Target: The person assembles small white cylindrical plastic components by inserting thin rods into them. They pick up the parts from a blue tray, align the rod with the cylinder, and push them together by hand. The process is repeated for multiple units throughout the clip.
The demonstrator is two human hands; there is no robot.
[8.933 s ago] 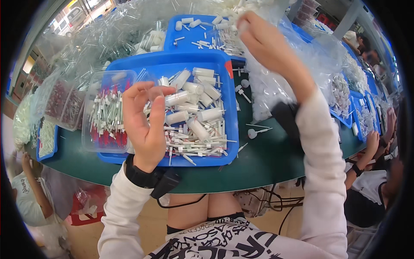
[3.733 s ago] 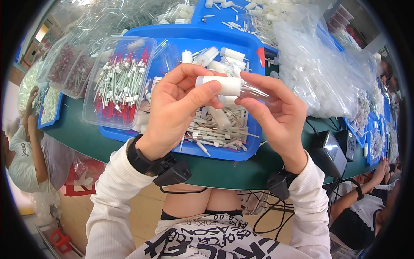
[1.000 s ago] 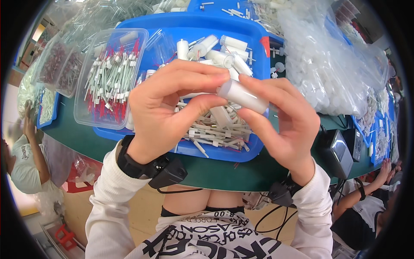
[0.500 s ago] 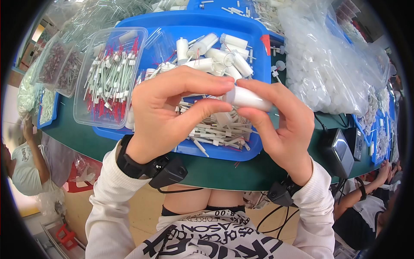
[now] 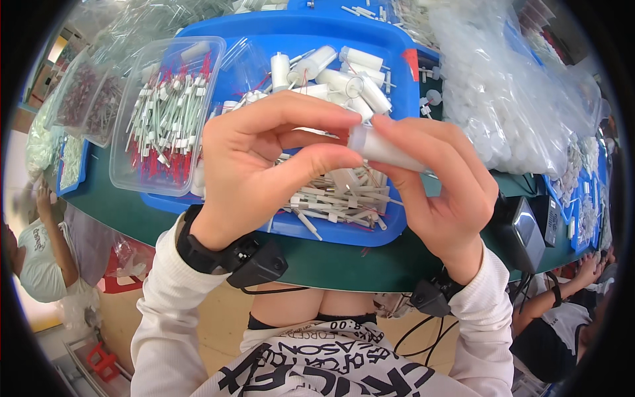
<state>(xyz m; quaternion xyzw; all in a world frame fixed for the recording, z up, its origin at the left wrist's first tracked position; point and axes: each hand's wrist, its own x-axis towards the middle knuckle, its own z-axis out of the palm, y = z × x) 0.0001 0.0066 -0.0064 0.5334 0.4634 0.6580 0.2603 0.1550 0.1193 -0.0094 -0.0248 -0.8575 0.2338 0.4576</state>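
As both hands meet above a crowded blue tray (image 5: pixel 297 28), a white cylinder (image 5: pixel 390 151) with a translucent end slants between them, raised clear of the pieces below. The right hand (image 5: pixel 453 192) grips its body between thumb and fingers; the left hand (image 5: pixel 241 162) is narrowed to a pinch, thumb and forefinger seemingly on either side of the translucent end. The split hold probably steadies the body while leaving that end within reach. The tray sits directly before the worker on the green worktop (image 5: pixel 324 270), likely for short reaches, with finished-looking cylinders (image 5: pixel 317 63) toward its far side and slim white sticks (image 5: pixel 337 200) nearer. A clear plastic tub (image 5: pixel 149 188) of red-wired sticks (image 5: pixel 170 109) overlaps the tray's left side, perhaps to suit the left hand. A bulging clear bag (image 5: pixel 496 99) of whitish pieces lies to the right.

The fingers cover much of the cylinder, and its far end disappears behind the right hand. Whether anything protrudes from the translucent end is unclear. The hands block the tray's middle, and the bag's creased film blurs its contents.
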